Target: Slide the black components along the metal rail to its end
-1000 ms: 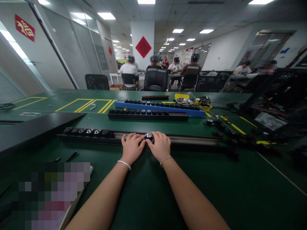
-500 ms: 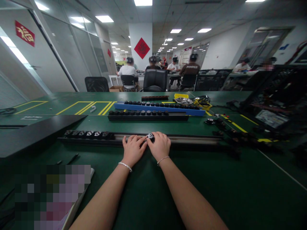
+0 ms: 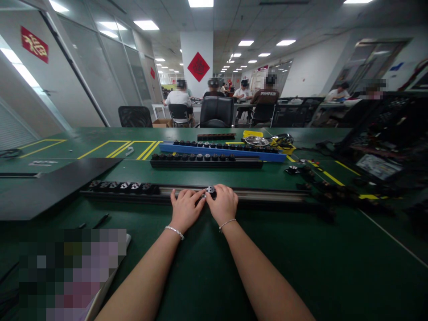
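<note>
A long black rail [image 3: 267, 195] lies crosswise before me, with a lighter channel along its top. My right hand [image 3: 223, 203] is closed on a small black module [image 3: 210, 191] with a silvery face, held at the rail's channel. My left hand [image 3: 187, 207] rests on the rail to the left of it, fingers bent over the channel. Its thumb and forefinger come together at the module's left edge. Several similar black modules [image 3: 124, 187] sit in a row at the rail's left end. My fingers hide part of the held module and the rail beneath.
Beyond lie a shorter black rail [image 3: 207, 164] and a blue rail [image 3: 220, 151], both carrying modules. Loose black parts [image 3: 337, 191] are scattered at right. A dark sheet [image 3: 56, 189] lies left, and a pen [image 3: 101, 220] nearer. People [image 3: 179, 98] sit at tables behind.
Both hands keep their places on the rail and module. The module's face seems turned very slightly; the view has shifted a little.
</note>
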Demonstrator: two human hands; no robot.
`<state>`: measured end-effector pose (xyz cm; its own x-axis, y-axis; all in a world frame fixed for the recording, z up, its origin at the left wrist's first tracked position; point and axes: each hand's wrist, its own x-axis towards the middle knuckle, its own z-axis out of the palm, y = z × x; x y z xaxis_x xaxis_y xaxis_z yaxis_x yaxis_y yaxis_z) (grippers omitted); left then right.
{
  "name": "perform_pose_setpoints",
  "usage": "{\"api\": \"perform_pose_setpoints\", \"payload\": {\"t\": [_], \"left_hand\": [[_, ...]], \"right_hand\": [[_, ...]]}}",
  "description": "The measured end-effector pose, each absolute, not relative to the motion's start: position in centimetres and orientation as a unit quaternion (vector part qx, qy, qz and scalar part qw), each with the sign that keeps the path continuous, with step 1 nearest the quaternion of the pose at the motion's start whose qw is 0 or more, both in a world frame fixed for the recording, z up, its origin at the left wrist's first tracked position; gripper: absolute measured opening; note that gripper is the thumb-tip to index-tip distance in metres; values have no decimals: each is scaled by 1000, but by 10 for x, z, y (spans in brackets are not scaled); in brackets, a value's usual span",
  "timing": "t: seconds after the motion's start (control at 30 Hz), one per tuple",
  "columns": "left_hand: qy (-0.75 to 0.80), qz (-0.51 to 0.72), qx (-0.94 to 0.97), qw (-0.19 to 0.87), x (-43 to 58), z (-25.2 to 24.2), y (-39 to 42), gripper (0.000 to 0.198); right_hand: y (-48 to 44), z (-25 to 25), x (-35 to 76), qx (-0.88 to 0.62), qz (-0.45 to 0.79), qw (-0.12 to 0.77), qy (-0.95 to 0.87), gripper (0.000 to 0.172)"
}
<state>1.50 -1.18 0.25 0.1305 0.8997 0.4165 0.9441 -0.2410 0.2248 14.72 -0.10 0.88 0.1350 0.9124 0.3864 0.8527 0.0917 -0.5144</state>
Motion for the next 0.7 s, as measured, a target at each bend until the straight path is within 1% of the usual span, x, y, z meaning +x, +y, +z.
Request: {"api": "perform_pose_setpoints", "payload": {"t": [0.33,0.7], "left_hand": [[-616,-253,-743,61,14,-2,-10,33],[-620,-241,-744,56,14,-4,-9,40]], "right_hand": [[-1,5,151,-679,31,343,-648,28],[-2,6,153,-681,22,331,-652,29]]}}
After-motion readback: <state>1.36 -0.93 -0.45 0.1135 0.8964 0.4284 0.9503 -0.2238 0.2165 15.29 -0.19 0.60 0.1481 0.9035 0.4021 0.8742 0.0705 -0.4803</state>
